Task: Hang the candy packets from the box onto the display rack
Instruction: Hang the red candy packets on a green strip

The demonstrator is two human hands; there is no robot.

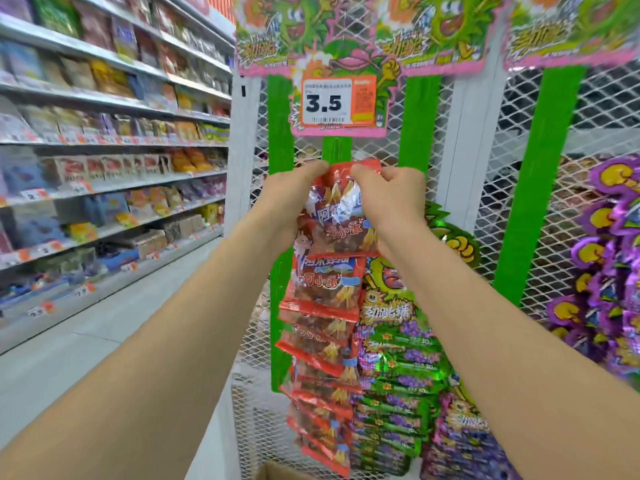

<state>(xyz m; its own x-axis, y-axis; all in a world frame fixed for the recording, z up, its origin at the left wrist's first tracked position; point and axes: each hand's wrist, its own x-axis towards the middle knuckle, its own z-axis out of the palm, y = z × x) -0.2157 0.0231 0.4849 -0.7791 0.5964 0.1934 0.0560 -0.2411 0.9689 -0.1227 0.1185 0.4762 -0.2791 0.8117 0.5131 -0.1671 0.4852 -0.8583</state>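
The red packets (325, 285) are glossy, crinkled plastic. The rack (588, 109) is white-painted metal mesh. The box (277, 473) is matt brown cardboard. Green packets (398, 372) glint like foil.

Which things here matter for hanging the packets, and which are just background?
Job: red candy packet, pinched at its top by left hand and right hand; green hanging strip; hung red packets; box.
Background: price tag; green-purple packets; snack shelves.
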